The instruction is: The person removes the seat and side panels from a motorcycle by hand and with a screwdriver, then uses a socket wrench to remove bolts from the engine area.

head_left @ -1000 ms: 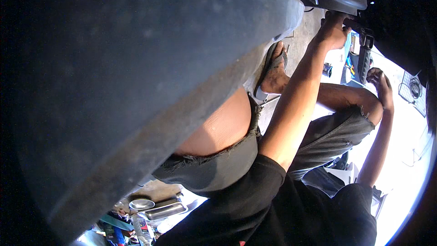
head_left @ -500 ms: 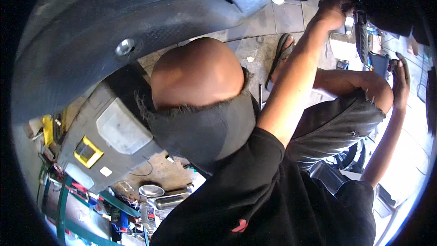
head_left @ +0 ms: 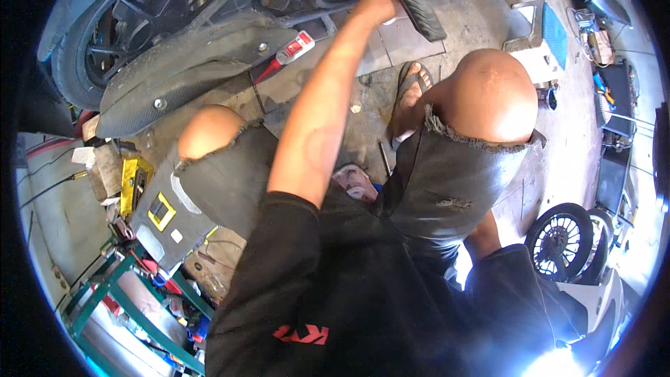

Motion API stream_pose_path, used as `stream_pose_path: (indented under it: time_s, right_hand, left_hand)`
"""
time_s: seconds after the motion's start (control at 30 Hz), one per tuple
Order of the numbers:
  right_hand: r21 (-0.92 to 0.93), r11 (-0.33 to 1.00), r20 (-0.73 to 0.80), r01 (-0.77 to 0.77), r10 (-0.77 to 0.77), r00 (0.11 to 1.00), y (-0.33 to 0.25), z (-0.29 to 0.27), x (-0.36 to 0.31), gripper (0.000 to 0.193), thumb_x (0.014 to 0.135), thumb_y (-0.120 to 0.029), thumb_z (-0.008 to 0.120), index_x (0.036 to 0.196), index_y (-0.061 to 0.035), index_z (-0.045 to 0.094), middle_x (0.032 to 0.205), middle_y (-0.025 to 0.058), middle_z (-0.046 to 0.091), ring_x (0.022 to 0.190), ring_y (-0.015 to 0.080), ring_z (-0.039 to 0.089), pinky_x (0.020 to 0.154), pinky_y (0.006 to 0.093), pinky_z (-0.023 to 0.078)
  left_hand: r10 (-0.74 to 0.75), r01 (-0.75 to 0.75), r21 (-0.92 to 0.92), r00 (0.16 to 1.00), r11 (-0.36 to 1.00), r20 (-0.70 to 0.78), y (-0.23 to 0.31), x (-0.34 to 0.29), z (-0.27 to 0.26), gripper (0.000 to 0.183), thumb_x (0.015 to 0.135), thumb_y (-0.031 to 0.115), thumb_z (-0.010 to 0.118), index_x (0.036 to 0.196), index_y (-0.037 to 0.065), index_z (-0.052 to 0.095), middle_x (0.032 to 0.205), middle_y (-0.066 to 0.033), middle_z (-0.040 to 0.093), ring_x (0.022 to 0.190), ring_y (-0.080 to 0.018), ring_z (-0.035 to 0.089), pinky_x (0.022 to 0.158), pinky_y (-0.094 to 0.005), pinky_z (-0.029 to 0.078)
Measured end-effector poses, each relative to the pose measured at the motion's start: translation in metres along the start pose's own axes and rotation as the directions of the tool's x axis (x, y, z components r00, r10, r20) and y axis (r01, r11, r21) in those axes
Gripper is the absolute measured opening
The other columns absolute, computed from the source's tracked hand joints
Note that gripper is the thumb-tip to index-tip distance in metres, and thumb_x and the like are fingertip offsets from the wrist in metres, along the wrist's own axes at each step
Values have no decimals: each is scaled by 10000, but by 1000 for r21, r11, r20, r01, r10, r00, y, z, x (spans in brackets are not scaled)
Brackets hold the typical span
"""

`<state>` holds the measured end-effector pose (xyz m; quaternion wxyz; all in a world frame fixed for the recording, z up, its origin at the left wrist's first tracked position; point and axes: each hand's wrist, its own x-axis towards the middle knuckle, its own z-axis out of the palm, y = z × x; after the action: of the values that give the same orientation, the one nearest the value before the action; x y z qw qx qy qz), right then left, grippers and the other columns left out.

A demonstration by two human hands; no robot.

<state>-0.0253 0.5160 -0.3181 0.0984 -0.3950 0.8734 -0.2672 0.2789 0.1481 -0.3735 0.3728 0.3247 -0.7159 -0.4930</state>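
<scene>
The left hand's (head_left: 379, 3) fingers are hidden among dark parts, so I cannot tell whether they pinch or spread. A black, ribbed, elongated piece (head_left: 424, 15) lies just beside the hand at four o'clock, contact unclear. Farther out: a red-nozzled bottle (head_left: 294, 49) at eight, a spoked wheel (head_left: 105, 49) at nine. The right hand is hidden.

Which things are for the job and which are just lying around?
Probably the job:
the left hand
black, ridged rubber piece beside it
dark grey plastic-panelled vehicle

Probably lying about:
black-tyred wheel with pale spokes
blue-and-white box
perhaps the red-and-white bottle with red nozzle
</scene>
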Motion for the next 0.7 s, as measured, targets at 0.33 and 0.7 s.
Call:
stream_pose_path:
  time_s: [0.33,0.7]
  right_hand:
    - [35,998,-162,43,-37,986,50,14,-14,352,983,-275,513,1223,-21,560,1054,112,642,889,124,592,766,269,463]
    - [237,960,-498,148,-11,867,-93,-59,-65,254,930,-162,572,1149,-33,575,1011,123,652,896,149,622,677,267,498]
  left_hand:
    - [60,-49,-62,977,997,205,-8,3,-18,255,874,132,571,1112,43,589,1069,-83,628,1009,-204,591,914,-319,454]
    - [200,-215,235,976,948,83,-26,18,-6,443,878,154,560,1303,36,518,1352,-183,525,1272,-284,481,1054,-357,387]
